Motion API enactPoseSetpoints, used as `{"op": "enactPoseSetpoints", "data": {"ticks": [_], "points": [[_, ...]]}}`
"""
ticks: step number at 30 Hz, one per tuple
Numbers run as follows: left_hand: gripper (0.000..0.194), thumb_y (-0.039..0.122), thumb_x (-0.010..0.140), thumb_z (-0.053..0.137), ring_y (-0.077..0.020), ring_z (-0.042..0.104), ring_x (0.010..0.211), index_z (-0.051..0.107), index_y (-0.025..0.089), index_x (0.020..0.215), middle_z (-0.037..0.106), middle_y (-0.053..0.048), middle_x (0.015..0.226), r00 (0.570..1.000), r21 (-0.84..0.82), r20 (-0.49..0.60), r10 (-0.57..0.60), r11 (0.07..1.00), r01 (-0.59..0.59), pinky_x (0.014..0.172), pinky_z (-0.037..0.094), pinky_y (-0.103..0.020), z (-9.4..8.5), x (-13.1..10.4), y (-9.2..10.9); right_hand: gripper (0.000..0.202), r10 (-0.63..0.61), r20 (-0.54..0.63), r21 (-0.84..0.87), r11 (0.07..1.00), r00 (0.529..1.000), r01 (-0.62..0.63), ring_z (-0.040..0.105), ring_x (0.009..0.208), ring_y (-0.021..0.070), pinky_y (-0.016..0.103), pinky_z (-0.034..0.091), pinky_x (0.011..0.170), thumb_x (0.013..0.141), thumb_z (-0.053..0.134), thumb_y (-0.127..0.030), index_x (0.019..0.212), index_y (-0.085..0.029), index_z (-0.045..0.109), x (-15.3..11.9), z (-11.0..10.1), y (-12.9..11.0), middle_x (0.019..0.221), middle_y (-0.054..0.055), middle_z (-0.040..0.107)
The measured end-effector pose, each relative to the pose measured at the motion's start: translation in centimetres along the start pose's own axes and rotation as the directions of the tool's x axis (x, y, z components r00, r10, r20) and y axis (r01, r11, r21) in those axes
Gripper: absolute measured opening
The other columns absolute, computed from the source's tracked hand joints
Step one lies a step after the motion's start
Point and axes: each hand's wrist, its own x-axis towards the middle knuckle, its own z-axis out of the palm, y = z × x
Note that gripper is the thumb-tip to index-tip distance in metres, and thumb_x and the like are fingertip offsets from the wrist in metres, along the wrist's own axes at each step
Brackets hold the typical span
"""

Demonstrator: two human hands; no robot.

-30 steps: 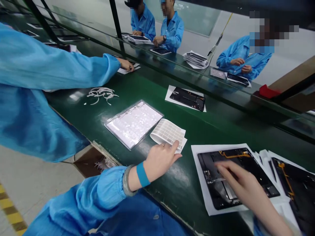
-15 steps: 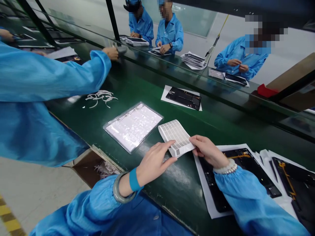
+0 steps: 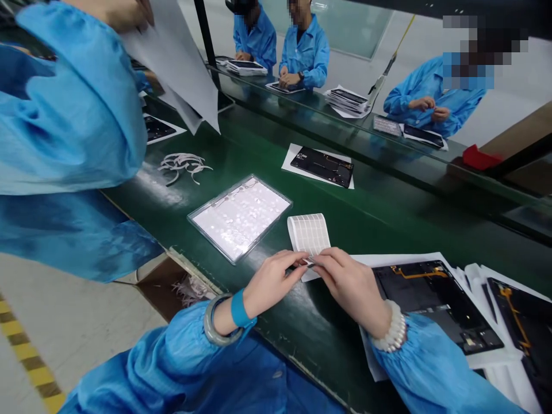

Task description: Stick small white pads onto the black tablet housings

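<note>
A curled sheet of grey rectangular stickers (image 3: 311, 233) rests on the green table in front of my hands. My left hand (image 3: 276, 279) and my right hand (image 3: 351, 287) meet at its near edge, fingertips pinched around a small piece, perhaps a sticker, too small to make out clearly. To the left lies a clear tray with a white, shiny surface (image 3: 241, 218). Right of my right hand, an opened black device (image 3: 435, 305) with an orange flex cable lies on white paper, partly behind my sleeve.
Farther back, another black device (image 3: 323, 167) sits on white paper. White strips (image 3: 183, 164) lie at the left. A co-worker's blue sleeve (image 3: 81, 103) reaches in there. A cardboard box (image 3: 161, 287) stands below the table edge. More devices (image 3: 517, 322) lie at right.
My hands have come together at the sheet's near edge, and the sheet now curls up more. The co-worker at left has raised an arm and lifts white paper.
</note>
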Motion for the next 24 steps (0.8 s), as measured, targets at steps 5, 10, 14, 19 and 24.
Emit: {"op": "enactPoseSetpoints", "data": {"ticks": [5, 10, 14, 19, 24], "points": [[0.024, 0.023, 0.087, 0.055, -0.0165, 0.065, 0.082, 0.065, 0.018, 0.108, 0.070, -0.004, 0.091, 0.999, 0.016, -0.003, -0.042, 0.999, 0.042, 0.081, 0.052, -0.029, 0.1, 0.0, 0.4, 0.023, -0.179, -0.009, -0.198, 0.965, 0.984, 0.174, 0.061, 0.077, 0.0176, 0.030, 0.043, 0.065, 0.093, 0.043, -0.012, 0.090, -0.015, 0.065, -0.2, 0.7, -0.5, 0.087, 0.009, 0.067], [0.034, 0.030, 0.087, 0.057, -0.0166, 0.064, 0.083, 0.060, 0.017, 0.118, 0.068, -0.004, 0.092, 0.996, 0.085, 0.073, -0.050, 0.995, 0.044, 0.080, 0.052, -0.029, -0.2, -0.2, -0.1, 0.025, -0.178, 0.001, -0.089, 0.980, 0.984, 0.178, 0.061, 0.077, 0.0179, 0.032, 0.043, 0.065, 0.094, 0.040, -0.012, 0.094, -0.017, 0.064, -1.8, -0.2, -0.7, 0.091, 0.008, 0.068], [0.035, 0.036, 0.091, 0.052, -0.0204, 0.059, 0.087, 0.058, 0.017, 0.120, 0.064, -0.006, 0.091, 0.994, 0.322, 0.032, 0.106, 0.940, -0.111, 0.082, 0.048, -0.036, -1.3, -0.1, -0.2, 0.011, 0.236, -0.008, 0.319, 0.921, 0.972, -0.222, 0.059, 0.085, 0.0161, 0.029, 0.045, 0.076, 0.092, 0.049, -0.021, 0.087, -0.020, 0.059, -4.8, -3.4, 1.8, 0.088, 0.005, 0.064], [0.019, 0.025, 0.095, 0.045, -0.0193, 0.055, 0.080, 0.060, 0.016, 0.101, 0.060, -0.006, 0.086, 0.921, 0.427, 0.091, 0.378, 0.821, -0.379, 0.075, 0.044, -0.034, 0.7, 1.0, 2.4, 0.023, 0.591, 0.203, 0.399, 0.678, 0.780, -0.617, 0.056, 0.086, 0.0196, 0.035, 0.044, 0.082, 0.086, 0.056, -0.036, 0.069, -0.021, 0.057, -9.6, -5.2, 6.7, 0.085, 0.005, 0.060], [0.021, 0.017, 0.095, 0.041, -0.0204, 0.055, 0.097, 0.059, 0.018, 0.107, 0.060, -0.006, 0.109, 0.698, 0.349, 0.504, 0.508, 0.620, -0.703, 0.079, 0.044, -0.033, 6.5, 2.3, 4.5, 0.019, 0.571, 0.285, 0.298, 0.711, 0.770, -0.637, 0.051, 0.093, 0.0225, 0.040, 0.039, 0.088, 0.085, 0.055, -0.031, 0.071, -0.021, 0.062, -11.3, -3.0, 7.3, 0.087, 0.005, 0.060]]}}
